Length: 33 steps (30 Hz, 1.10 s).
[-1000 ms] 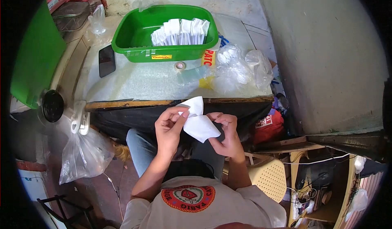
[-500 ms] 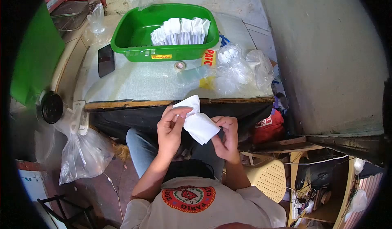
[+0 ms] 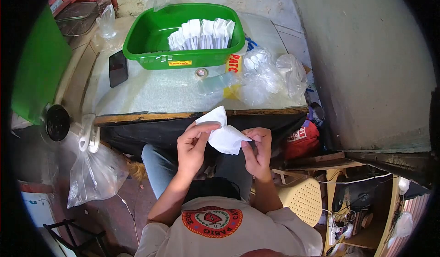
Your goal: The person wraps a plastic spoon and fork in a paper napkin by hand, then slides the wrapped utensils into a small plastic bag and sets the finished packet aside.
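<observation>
A white paper napkin (image 3: 225,140), gathered at its middle, is held in the air just in front of the table edge. My left hand (image 3: 192,146) pinches it at the gathered part, thumb against fingers. My right hand (image 3: 257,151) has the napkin's right corner between thumb and fingertips. Beyond, on the table, a green basin (image 3: 151,61) holds a row of folded white napkin bundles (image 3: 201,30) leaning along its right side.
On the table (image 3: 146,90) lie a black phone (image 3: 118,68), a tape roll (image 3: 200,73), clear plastic packaging (image 3: 261,80) and a yellow packet (image 3: 233,64). A clear plastic bag (image 3: 96,174) hangs at the left. A perforated stool (image 3: 302,199) stands right.
My right hand has moved slightly up, from the napkin's lower edge to its right corner. The napkin's lower part has folded upward, while my left hand keeps its pinch.
</observation>
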Tool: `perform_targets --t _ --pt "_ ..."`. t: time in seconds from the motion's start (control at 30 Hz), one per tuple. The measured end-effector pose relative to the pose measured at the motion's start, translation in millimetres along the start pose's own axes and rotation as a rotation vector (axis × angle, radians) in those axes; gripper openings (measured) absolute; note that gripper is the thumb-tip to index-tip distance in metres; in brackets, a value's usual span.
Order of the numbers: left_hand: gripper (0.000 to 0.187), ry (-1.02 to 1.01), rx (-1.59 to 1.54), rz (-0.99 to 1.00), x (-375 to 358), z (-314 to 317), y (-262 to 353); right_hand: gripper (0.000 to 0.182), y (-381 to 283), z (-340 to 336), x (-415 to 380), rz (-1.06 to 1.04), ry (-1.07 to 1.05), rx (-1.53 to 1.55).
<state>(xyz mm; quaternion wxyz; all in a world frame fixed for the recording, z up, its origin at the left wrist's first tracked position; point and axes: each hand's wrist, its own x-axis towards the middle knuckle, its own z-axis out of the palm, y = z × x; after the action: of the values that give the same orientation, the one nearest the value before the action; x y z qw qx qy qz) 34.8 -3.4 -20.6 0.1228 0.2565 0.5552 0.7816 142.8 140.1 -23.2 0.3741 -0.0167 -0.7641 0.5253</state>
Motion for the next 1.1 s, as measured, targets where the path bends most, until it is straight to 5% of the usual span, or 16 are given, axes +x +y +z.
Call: perform_targets --t 0.53,0.87,1.0,1.1 --pt "0.024 0.162 -0.017 -0.083 1.3 3.9 -3.7 0.030 -3.3 8.6 -5.1 0.252 0.162 0.268" --pt "0.024 0.181 -0.056 -0.071 3.7 4.8 -2.0 0.030 17.3 5.9 -25.5 0.374 0.058 0.428" --pt "0.023 0.101 -0.015 -0.086 1.2 2.7 -0.1 0.040 6.1 -10.4 -1.0 0.142 -0.076 0.323" --pt "0.024 0.037 -0.038 -0.102 -0.4 6.5 1.1 0.022 -3.9 -19.2 28.1 0.044 -0.142 0.199"
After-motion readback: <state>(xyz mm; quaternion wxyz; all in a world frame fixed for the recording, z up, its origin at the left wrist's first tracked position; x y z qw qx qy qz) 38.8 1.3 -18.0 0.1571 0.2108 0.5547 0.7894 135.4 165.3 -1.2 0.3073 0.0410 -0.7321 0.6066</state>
